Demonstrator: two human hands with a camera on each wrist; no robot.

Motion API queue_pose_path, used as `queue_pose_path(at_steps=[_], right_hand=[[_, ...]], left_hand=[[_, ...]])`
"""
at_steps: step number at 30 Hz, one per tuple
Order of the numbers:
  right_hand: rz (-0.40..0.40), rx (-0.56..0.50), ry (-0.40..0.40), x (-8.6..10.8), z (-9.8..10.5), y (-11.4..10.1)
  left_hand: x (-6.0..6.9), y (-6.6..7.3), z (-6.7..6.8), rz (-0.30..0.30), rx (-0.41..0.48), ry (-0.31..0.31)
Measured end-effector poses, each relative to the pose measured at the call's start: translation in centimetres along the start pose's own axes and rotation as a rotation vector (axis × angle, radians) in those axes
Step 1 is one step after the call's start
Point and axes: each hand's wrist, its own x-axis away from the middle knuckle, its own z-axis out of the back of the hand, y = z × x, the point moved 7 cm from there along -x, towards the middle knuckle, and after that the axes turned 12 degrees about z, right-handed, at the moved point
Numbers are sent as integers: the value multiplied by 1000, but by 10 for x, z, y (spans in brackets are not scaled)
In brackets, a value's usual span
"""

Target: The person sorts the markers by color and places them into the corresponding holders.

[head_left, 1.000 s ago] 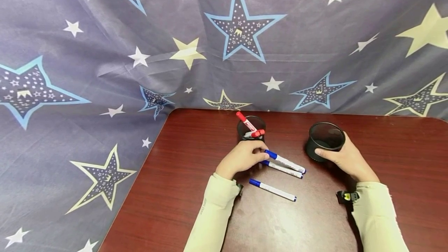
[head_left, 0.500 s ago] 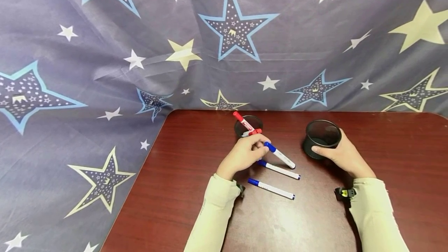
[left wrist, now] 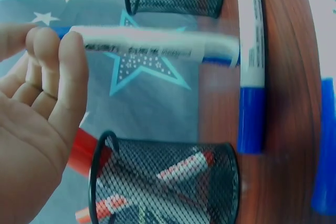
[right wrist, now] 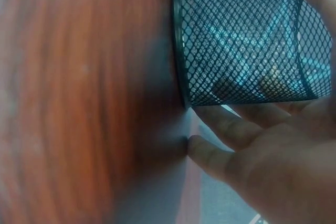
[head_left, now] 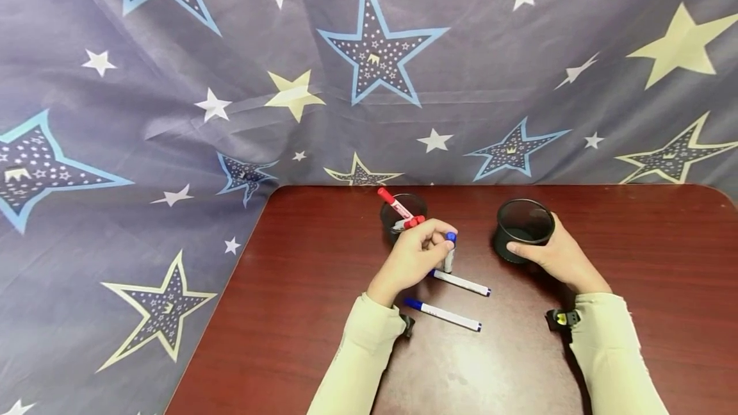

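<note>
Left hand (head_left: 410, 256) pinches a blue-capped whiteboard marker (head_left: 449, 261) at its cap; the marker hangs almost upright. In the left wrist view the fingertips hold the cap end, and the white barrel (left wrist: 142, 42) points towards the table. Right hand (head_left: 567, 260) grips a black mesh pen cup (head_left: 507, 235) standing upright, thumb on the near side. The right wrist view shows fingers along the cup's mesh wall (right wrist: 236, 40); nothing is seen inside it. Beyond the left hand stands a second mesh cup (left wrist: 223, 182) with red markers (head_left: 398, 205), partly hidden by that hand.
Two more blue-capped markers lie on the reddish-brown table (head_left: 288, 300): one (head_left: 463, 283) just below the held marker, the other (head_left: 450, 317) nearer the person. A star-patterned grey cloth (head_left: 230, 56) hangs behind the table and along its left side.
Left hand has lifted the blue-capped marker off the table and swung it from slanted to nearly upright, moving slightly right towards the right-hand cup. Right hand keeps its grip on that cup.
</note>
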Motion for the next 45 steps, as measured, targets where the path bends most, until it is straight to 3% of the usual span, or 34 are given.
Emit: queue_pose_path(at_steps=[8,25,37,45], right_hand=[[1,-4,1,-1,-3,-1],[41,-10,-6,-5,-7,1],[72,-67,7,-7,-3,2],[115,-80,11,-9,-3,-2]], left_hand=[[-8,17,1,-33,-32,105],[-40,45,10,-68,-48,120],[-63,86,-9,-175,-90,123],[-72,103,-22,-207,-105,101]])
